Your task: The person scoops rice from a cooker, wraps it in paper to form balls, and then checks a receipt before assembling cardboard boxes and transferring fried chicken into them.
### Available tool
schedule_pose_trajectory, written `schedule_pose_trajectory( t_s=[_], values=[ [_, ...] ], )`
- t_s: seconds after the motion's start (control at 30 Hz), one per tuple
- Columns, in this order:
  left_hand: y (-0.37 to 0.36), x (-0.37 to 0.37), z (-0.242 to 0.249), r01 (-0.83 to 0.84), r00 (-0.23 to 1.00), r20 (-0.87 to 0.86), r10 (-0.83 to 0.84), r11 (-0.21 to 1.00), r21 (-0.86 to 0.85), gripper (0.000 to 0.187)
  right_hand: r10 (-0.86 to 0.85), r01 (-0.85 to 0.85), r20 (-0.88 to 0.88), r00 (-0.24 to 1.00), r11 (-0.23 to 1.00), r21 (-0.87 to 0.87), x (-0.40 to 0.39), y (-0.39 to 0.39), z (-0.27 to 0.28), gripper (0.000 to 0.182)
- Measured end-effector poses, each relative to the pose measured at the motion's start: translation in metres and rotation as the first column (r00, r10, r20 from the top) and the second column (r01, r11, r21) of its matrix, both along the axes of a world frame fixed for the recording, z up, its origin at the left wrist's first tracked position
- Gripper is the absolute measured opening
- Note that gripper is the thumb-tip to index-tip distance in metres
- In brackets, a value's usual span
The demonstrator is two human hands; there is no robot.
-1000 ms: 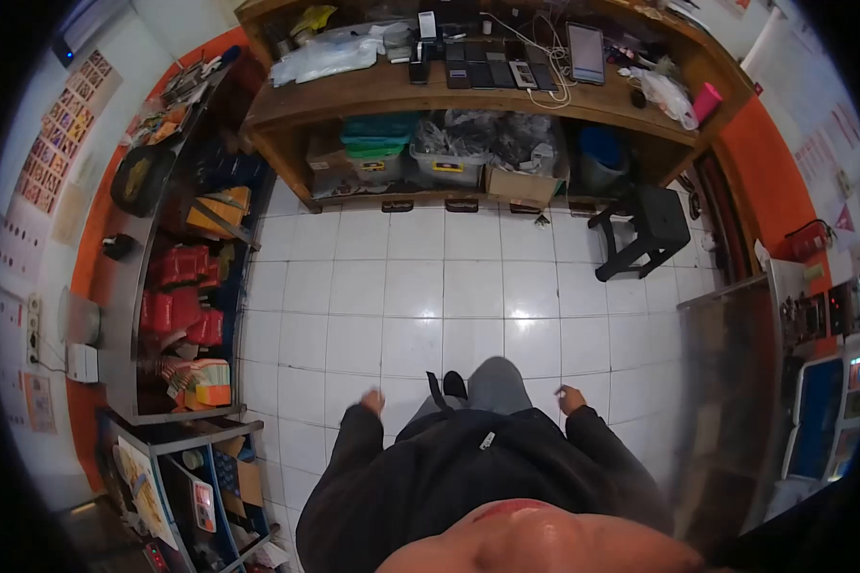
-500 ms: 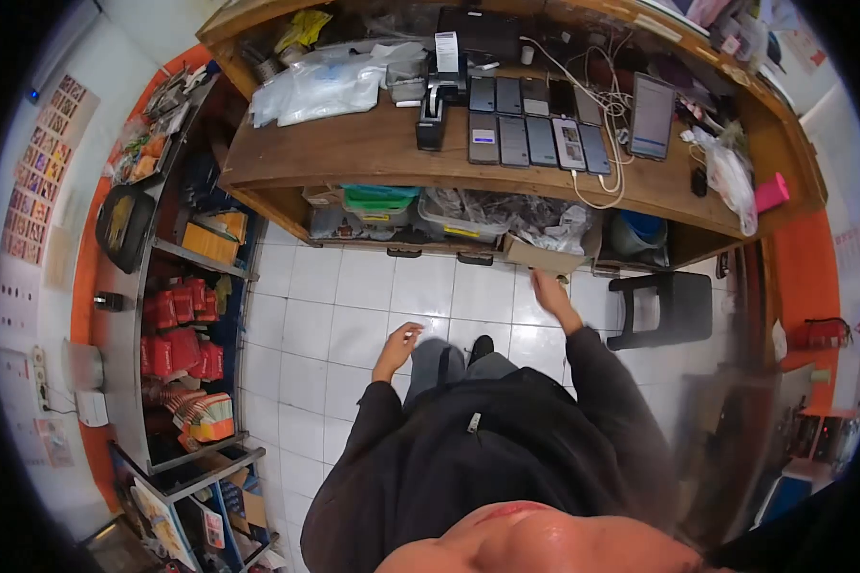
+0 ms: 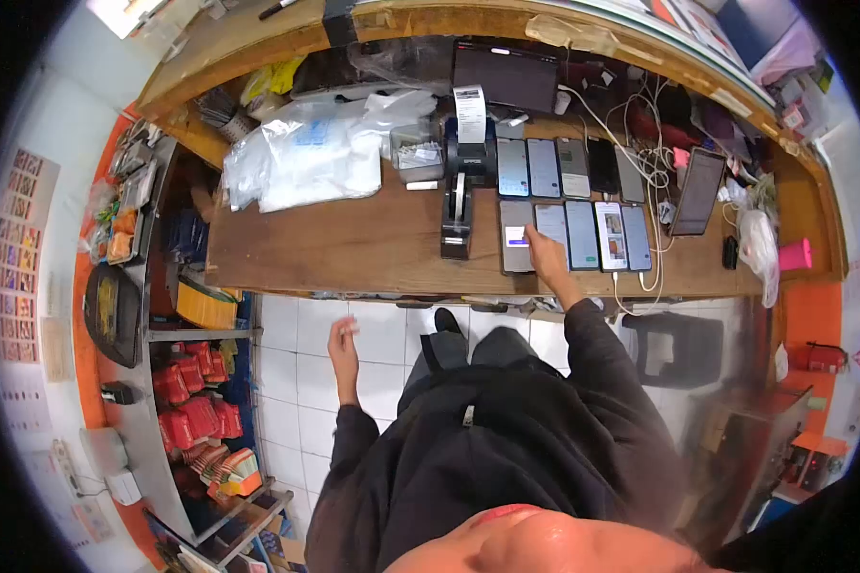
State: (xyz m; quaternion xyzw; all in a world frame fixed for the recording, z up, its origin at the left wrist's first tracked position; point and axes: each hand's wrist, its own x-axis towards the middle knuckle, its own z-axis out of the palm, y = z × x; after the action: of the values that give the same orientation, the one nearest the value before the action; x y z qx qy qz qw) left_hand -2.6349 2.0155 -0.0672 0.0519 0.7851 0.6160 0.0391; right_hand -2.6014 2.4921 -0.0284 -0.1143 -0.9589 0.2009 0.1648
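Observation:
My right hand (image 3: 547,258) reaches over the table with a finger stretched out at the edge of a smartphone (image 3: 515,256) showing a white pop-up box. That phone lies leftmost in the front row; another phone (image 3: 550,222) beside it is partly covered by my fingers. More smartphones (image 3: 582,235) lie side by side in two rows, several with lit screens. One phone with pictures on its screen (image 3: 611,229) has a white cable plugged in at its lower end. In front of the table, my left hand (image 3: 344,346) hangs in the air, fingers apart, holding nothing.
A tape dispenser (image 3: 457,224) and a label printer (image 3: 470,158) stand left of the phones. Clear plastic bags (image 3: 320,158) lie on the wooden table (image 3: 354,253). A tablet (image 3: 698,193) leans at the right, near tangled cables. A dark stool (image 3: 680,349) stands below.
I have come closer to the table. My right hand has moved from below the table's edge up to the phones; my left hand has shifted left and stays raised.

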Motion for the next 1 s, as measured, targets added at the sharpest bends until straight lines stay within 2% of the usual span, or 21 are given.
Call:
schedule_pose_trajectory(
  t_s=[0.07,0.13,0.2,0.27,0.37,0.4,0.43,0.5,0.57,0.6,0.63,0.67,0.7,0.77,0.8,0.83,0.87,0.9,0.93,0.97,1.0],
  values=[
    [0.042,-0.052,0.036,0.015,1.000,0.018,-0.016,0.998,0.060,0.020,-0.008,0.021,0.251,0.968,0.999,-0.047,-0.014,0.006,0.007,0.008],
    [0.082,-0.093,0.068,0.126,0.992,0.005,-0.126,0.991,0.047,0.021,-0.084,0.088,0.037,0.996,0.988,-0.126,-0.060,0.008,0.030,0.010],
    [0.121,-0.131,0.078,0.227,0.968,-0.114,-0.223,0.974,0.027,0.021,-0.153,0.151,0.014,0.988,0.947,-0.284,-0.121,0.006,0.073,0.018],
    [0.161,-0.150,0.118,0.276,0.950,-0.141,-0.279,0.960,-0.039,0.021,-0.006,-0.018,-0.435,0.900,0.999,-0.050,-0.185,0.020,0.072,0.037],
    [0.192,-0.144,0.137,0.352,0.914,-0.173,-0.368,0.929,-0.118,0.020,0.042,-0.076,-0.291,0.956,0.991,-0.106,-0.228,0.026,0.064,0.038],
    [0.198,-0.147,0.139,0.379,0.895,-0.196,-0.400,0.915,-0.136,0.019,0.064,-0.153,-0.252,0.966,0.924,-0.351,-0.223,0.022,0.060,0.037],
    [0.200,-0.142,0.136,0.376,0.909,-0.152,-0.389,0.921,-0.106,0.019,0.101,-0.212,-0.220,0.970,0.794,-0.569,-0.203,0.008,0.074,0.036],
    [0.198,-0.138,0.113,0.370,0.927,-0.069,-0.369,0.929,-0.007,0.020,0.183,-0.278,-0.219,0.958,0.770,-0.574,-0.153,-0.024,0.094,0.031],
    [0.197,-0.134,0.113,0.368,0.930,-0.013,-0.368,0.930,0.012,0.020,0.369,-0.320,-0.022,0.929,0.773,-0.548,-0.125,-0.006,0.090,0.030],
    [0.195,-0.134,0.113,0.365,0.930,0.036,-0.365,0.931,0.021,0.020,0.363,-0.311,-0.017,0.932,0.772,-0.554,-0.119,0.008,0.088,0.030],
    [0.192,-0.134,0.114,0.371,0.927,0.043,-0.372,0.928,0.020,0.020,0.095,-0.179,-0.168,0.981,0.766,-0.617,-0.118,0.029,0.087,0.027],
    [0.194,-0.136,0.115,0.344,0.939,0.024,-0.344,0.939,0.005,0.020,-0.186,-0.067,-0.288,0.940,0.725,-0.686,-0.121,0.056,0.087,0.025],
    [0.198,-0.137,0.118,0.313,0.950,0.000,-0.313,0.950,-0.010,0.020,-0.451,0.016,-0.371,0.812,0.652,-0.758,-0.127,0.081,0.091,0.023],
    [0.209,-0.136,0.138,0.295,0.955,0.004,-0.295,0.955,-0.018,0.020,-0.860,0.081,-0.374,0.348,0.425,-0.902,-0.129,0.102,0.101,0.020],
    [0.220,-0.134,0.151,0.292,0.941,-0.146,-0.304,0.952,-0.095,0.018,-0.707,0.121,-0.368,0.605,0.538,-0.834,-0.116,0.091,0.105,0.021],
    [0.231,-0.129,0.167,0.280,0.904,-0.285,-0.319,0.945,-0.171,0.017,-0.488,0.144,-0.228,0.842,0.612,-0.777,-0.102,0.087,0.100,0.027],
    [0.246,-0.123,0.191,0.292,0.846,-0.376,-0.378,0.919,-0.266,0.016,-0.178,0.073,-0.076,0.981,0.705,-0.705,-0.090,0.075,0.114,0.033],
    [0.262,-0.115,0.210,0.302,0.750,-0.501,-0.432,0.898,-0.322,0.015,0.110,0.107,0.281,0.953,0.746,-0.657,-0.082,0.070,0.125,0.036],
    [0.273,-0.110,0.214,0.357,0.648,-0.560,-0.516,0.856,-0.375,0.018,0.340,-0.045,0.380,0.860,0.793,-0.608,-0.076,0.053,0.151,0.033],
    [0.287,-0.103,0.228,0.406,0.522,-0.591,-0.616,0.788,-0.463,0.032,0.585,-0.273,0.265,0.767,0.670,-0.690,-0.067,0.047,0.135,0.037],
    [0.299,-0.097,0.243,0.444,0.456,-0.502,-0.735,0.677,-0.587,0.047,0.687,-0.302,0.462,0.561,0.689,-0.659,-0.070,0.033,0.170,0.044]
  ],
)
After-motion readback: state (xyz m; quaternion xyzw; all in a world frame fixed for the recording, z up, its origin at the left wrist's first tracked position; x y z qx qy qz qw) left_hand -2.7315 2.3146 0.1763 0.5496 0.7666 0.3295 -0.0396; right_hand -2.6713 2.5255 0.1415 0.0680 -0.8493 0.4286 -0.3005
